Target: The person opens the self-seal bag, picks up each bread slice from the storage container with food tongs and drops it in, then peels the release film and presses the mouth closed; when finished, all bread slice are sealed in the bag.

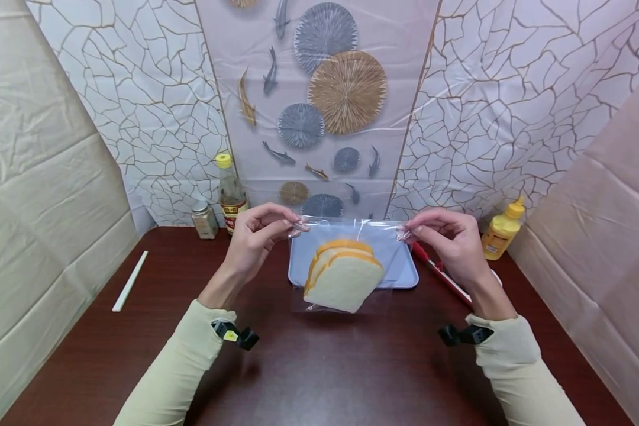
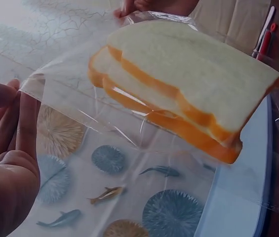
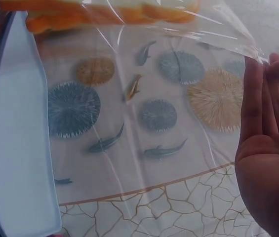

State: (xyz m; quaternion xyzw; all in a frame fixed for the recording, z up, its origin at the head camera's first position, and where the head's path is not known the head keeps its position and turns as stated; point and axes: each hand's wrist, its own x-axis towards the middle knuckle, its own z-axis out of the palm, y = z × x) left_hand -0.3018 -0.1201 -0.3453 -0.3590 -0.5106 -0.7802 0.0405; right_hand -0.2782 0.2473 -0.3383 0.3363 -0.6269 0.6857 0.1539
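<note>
Here, a clear plastic bag (image 1: 351, 236) hangs in the air above the desk (image 1: 319, 367), stretched between the two hands by its top edge. Inside it sit slices of bread (image 1: 343, 281), white-faced with orange crusts, stacked and leaning at the bottom of the bag; the left wrist view shows them (image 2: 188, 89) pressed against the film from close by. The left hand (image 1: 258, 234) pinches the bag's upper left corner between thumb and fingertips, and the right hand (image 1: 449, 236) pinches the upper right corner in the same way, so both are closed on the plastic. In the right wrist view the film's edge (image 3: 238, 44) runs up to the fingers (image 3: 260, 98).

Just behind and below the bag lies a pale blue tray (image 1: 404, 275), flat on the desk. To its right, partly hidden by the right hand, is a red-and-white tool (image 1: 436, 269), whose kind I cannot tell. Farther right, by the wall, stands a yellow squeeze bottle (image 1: 503, 231). On the left, at the back, stand a tall bottle with a yellow cap (image 1: 230, 192) and a small shaker jar (image 1: 205, 219) just beside it. A white stick (image 1: 130, 281) lies well apart near the left edge of the desk.
</note>
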